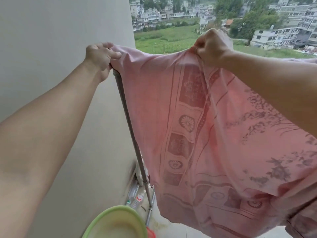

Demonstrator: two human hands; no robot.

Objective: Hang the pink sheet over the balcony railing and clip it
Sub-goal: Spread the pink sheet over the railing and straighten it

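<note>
A pink sheet point(197, 127) with a darker flower and border print hangs in front of me, draped over the top of the balcony railing, which it hides. My left hand point(100, 55) grips the sheet's top left corner beside the wall, above a grey metal railing post point(130, 127). Further right, my right hand point(211, 46) pinches a bunched fold of the top edge, raised slightly above the drape. No clip is in view.
A pale wall point(60, 48) closes the left side. On the floor below sit a light green basin point(116, 222), a red object point(151, 233) and a few plastic bottles point(137, 198). Beyond the railing lie green fields and buildings far below.
</note>
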